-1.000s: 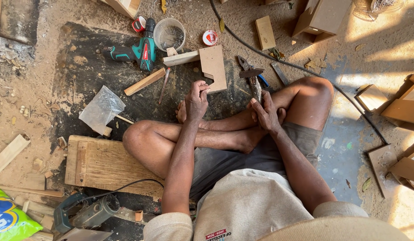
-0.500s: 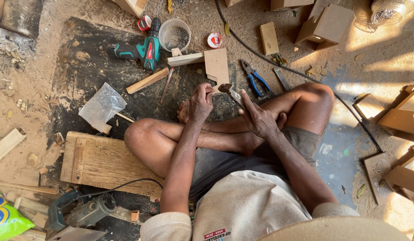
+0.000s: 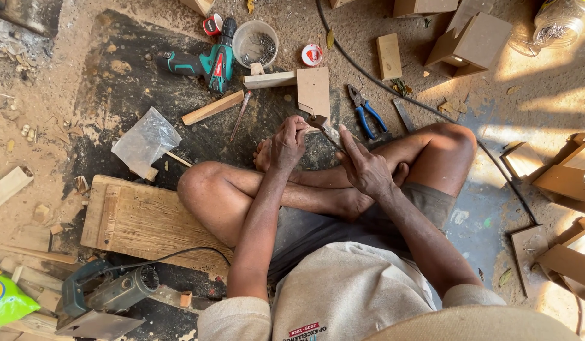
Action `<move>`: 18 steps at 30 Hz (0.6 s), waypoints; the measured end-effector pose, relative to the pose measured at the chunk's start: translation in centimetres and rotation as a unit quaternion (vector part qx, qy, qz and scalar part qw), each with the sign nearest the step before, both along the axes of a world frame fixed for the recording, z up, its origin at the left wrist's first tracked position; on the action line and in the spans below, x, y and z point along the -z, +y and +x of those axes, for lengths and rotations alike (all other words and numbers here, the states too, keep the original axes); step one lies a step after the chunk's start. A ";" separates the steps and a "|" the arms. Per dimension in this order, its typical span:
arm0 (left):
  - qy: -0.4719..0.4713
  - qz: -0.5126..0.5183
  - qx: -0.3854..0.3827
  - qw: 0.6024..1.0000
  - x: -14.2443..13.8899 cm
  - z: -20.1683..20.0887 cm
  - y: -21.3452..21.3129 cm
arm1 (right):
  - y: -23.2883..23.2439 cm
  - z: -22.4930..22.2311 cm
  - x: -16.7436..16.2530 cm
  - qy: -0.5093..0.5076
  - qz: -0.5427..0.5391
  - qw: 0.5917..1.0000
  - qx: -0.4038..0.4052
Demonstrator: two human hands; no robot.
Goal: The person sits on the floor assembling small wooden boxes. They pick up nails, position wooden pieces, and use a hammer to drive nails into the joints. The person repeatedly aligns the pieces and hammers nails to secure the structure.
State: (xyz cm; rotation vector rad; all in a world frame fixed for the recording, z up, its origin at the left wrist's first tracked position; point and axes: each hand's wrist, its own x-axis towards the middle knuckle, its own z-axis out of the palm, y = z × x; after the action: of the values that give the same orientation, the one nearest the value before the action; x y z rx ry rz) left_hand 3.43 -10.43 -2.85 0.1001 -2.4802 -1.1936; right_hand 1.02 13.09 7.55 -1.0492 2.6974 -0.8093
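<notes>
Below us, we see a person sitting cross-legged on a dusty floor covered with sawdust. Both hands meet over the crossed shins and hold a small hammer [image 3: 321, 126] with a dark metal head and a pale handle. The left hand [image 3: 287, 142] is closed with its fingertips pinched at the head end. The right hand [image 3: 363, 167] is wrapped around the handle. The long axis of the hammer runs diagonally, with the head pointing up-left, away from the body, and the handle going down-right into the right hand.

Just beyond the hands stands a joined wooden piece [image 3: 299, 85], smooth and flat. Near it lie blue-handled pliers [image 3: 365, 113], a teal cordless drill [image 3: 201, 63] and a round plastic tub of nails [image 3: 255, 43]. A crumpled clear plastic bag [image 3: 146, 140] lies at the left, and a glossy green and yellow packet [image 3: 5, 297] is in the lower left corner. A rough wooden plank [image 3: 141, 221] lies beside the left knee.
</notes>
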 end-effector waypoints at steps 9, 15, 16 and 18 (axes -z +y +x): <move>0.004 0.006 0.001 1.000 0.0 -0.2 -0.1 | 0.1 -0.1 0.4 -0.012 0.026 1.000 -0.003; -0.001 0.011 0.005 1.000 -0.7 0.3 0.0 | 0.2 0.3 0.2 0.012 -0.004 1.000 0.010; 0.001 0.005 0.003 1.000 -0.7 0.2 0.0 | 0.3 0.2 0.2 0.022 -0.049 0.998 0.015; -0.002 -0.001 0.003 1.000 -0.8 0.1 0.0 | 0.3 0.3 0.1 0.026 -0.068 0.997 0.009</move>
State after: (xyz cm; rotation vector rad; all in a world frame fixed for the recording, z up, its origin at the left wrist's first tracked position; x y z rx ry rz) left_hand 3.54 -10.46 -2.05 0.0953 -2.4855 -1.1950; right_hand 1.32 13.40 7.40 -1.0901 2.7307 -0.9947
